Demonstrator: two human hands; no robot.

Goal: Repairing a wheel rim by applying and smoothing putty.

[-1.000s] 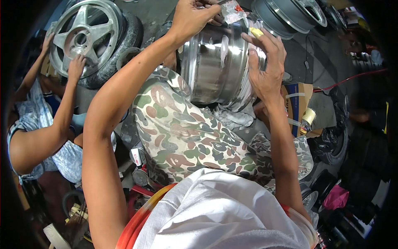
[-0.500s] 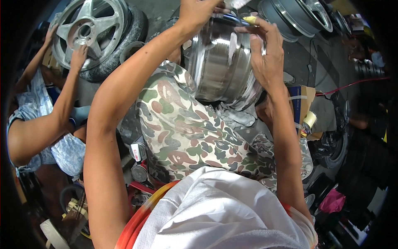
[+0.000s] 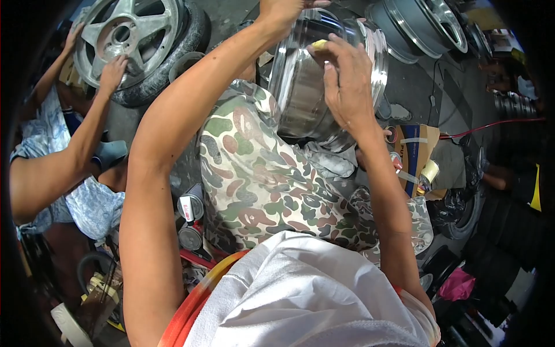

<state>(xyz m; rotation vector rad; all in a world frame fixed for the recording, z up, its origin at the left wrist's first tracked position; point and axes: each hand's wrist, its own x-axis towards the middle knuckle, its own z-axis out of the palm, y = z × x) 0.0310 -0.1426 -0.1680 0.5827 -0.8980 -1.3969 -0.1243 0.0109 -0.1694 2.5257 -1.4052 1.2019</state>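
A polished metal wheel rim [image 3: 295,92] lies on its side by my camouflage-clad legs [image 3: 243,162], with a crumpled grey cloth [image 3: 329,162] below it. My right hand [image 3: 350,87] is over the rim's barrel, fingers bent and closed on a small yellow piece [image 3: 318,45] against the metal. My left hand [image 3: 283,11] is at the rim's far edge, mostly cut off by the top of the view; whether it holds anything cannot be seen.
At left a co-worker's hands [image 3: 114,72] touch a five-spoke wheel [image 3: 128,17] above a tire [image 3: 150,87]. Grey rims [image 3: 404,29] stand at upper right. Cardboard [image 3: 413,144], black plastic [image 3: 448,208], a red hose [image 3: 485,124] and cans [image 3: 189,205] lie around me.
My right hand has moved left and inward over the barrel with the yellow piece. My left hand has shifted up and right; the clear plastic bag is out of sight.
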